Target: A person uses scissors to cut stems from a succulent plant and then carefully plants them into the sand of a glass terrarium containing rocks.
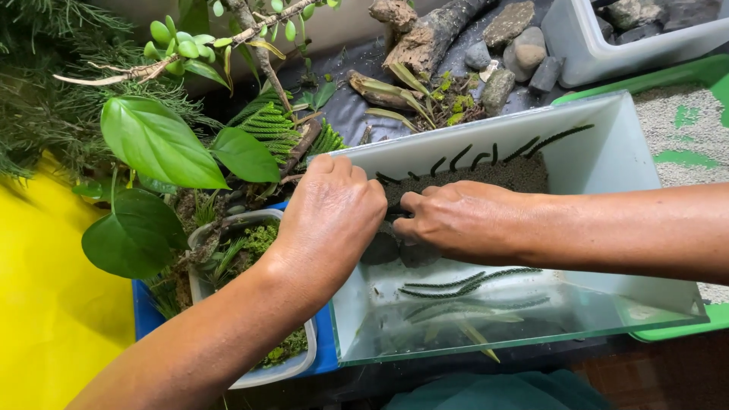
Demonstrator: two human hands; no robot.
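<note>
Head view: looks down on two bare hands working inside a glass tank [607, 152] that lies tilted on a cluttered surface.
Left hand [334, 216]: reaches over the tank's near left corner, back of the hand up, fingers [343, 171] curled down into the dark substrate [501, 175]; what they grip, if anything, is hidden, so I cannot tell how far they are closed.
Right hand [459, 220]: comes in from the right, forearm across the tank, fingers [410, 203] bent and pressed onto the dark soil just beside the left hand; whether they clasp anything cannot be told.
Dark substrate: a band of fine blackish grains banked along the far wall of the tank, with a darker lump [399, 250] under both hands.
Fern fronds [471, 282]: thin dark green strips lie against the glass below the hands; more poke up behind the soil.
Plant tray [250, 304]: a clear tub of moss and small plants left of the tank, resting in a blue container.
Broad leaves [156, 140]: large green leaves and a branch with buds at upper left.
Stones [516, 45]: grey rocks and driftwood [425, 38] beyond the tank on dark sheeting.
Green tray [683, 114]: holds pale gravel at right.
Yellow sheet [45, 304]: covers the left edge.
</note>
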